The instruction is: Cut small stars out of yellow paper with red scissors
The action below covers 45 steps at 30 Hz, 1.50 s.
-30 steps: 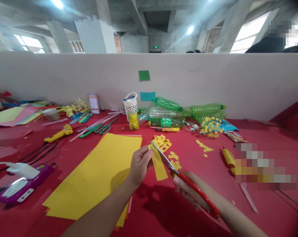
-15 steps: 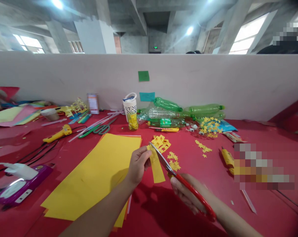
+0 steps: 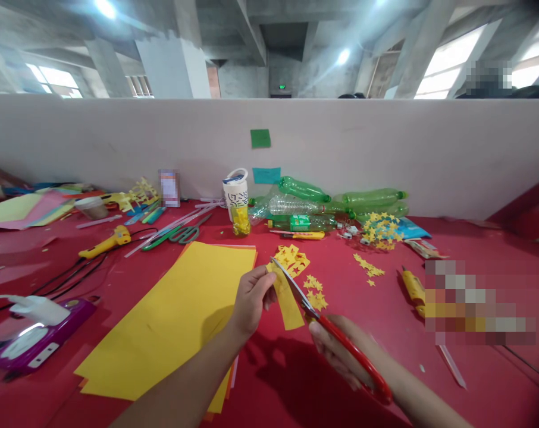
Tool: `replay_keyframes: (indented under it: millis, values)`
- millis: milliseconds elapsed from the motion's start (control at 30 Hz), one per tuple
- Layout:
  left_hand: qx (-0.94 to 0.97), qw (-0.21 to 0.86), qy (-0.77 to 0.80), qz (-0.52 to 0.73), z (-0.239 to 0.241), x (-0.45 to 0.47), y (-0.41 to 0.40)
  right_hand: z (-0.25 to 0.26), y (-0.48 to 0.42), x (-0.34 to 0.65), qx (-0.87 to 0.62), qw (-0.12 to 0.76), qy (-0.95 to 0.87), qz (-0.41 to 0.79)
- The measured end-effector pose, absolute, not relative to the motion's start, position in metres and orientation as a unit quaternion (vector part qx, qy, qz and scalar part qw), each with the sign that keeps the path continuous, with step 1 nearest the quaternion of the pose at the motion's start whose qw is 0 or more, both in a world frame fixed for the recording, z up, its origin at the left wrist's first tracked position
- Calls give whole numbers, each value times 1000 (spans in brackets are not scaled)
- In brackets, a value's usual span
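Observation:
Pinched in my left hand (image 3: 252, 297) is a narrow yellow paper strip (image 3: 290, 306), held by its upper end and hanging over the red table. My right hand (image 3: 336, 345) grips red-handled scissors (image 3: 352, 351) whose blades point up and left, lying along the strip's right edge near my left fingertips. Whether the blades are cutting into the paper I cannot tell. Just beyond the blades lie yellow paper scraps with star-shaped holes (image 3: 292, 260) and a small pile of yellow paper stars (image 3: 315, 292). A stack of large yellow sheets (image 3: 162, 321) spreads under my left forearm.
Green plastic bottles (image 3: 305, 189) lie along the partition beside a white cup (image 3: 236, 193). Yellow glue guns lie left (image 3: 106, 242) and right (image 3: 413, 286). Grey-handled scissors (image 3: 184, 233), a purple power strip (image 3: 46, 342) and a yellow cutter (image 3: 307, 235) are also on the table.
The strip's lower end has swung slightly to the right. Both hands stay nearly in place, with the scissors still along the strip.

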<state>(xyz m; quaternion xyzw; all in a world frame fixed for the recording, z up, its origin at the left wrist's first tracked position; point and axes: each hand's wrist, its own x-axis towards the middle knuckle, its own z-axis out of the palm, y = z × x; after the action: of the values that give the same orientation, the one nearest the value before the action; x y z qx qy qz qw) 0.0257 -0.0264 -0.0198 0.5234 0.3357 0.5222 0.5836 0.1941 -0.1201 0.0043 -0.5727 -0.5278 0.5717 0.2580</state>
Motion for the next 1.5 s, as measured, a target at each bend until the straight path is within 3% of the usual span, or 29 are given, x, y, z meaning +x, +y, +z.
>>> replay_keyframes:
  millis: [567, 800, 900, 1167, 1500]
  values:
    - [404, 665, 313, 544, -1, 21, -28, 5, -119, 197, -580, 266, -521, 567]
    - [339, 742, 309, 488, -2, 21, -18, 8, -118, 196, -545, 301, -513, 591]
    - [429, 712, 340, 441, -11, 31, -23, 0, -118, 198, -497, 332, -505, 623]
    - [723, 513, 305, 348, -9, 35, -53, -20, -112, 202, -484, 346, -481, 644]
    - [615, 555, 316, 463, -17, 34, -51, -7, -114, 194, -490, 349, -502, 621]
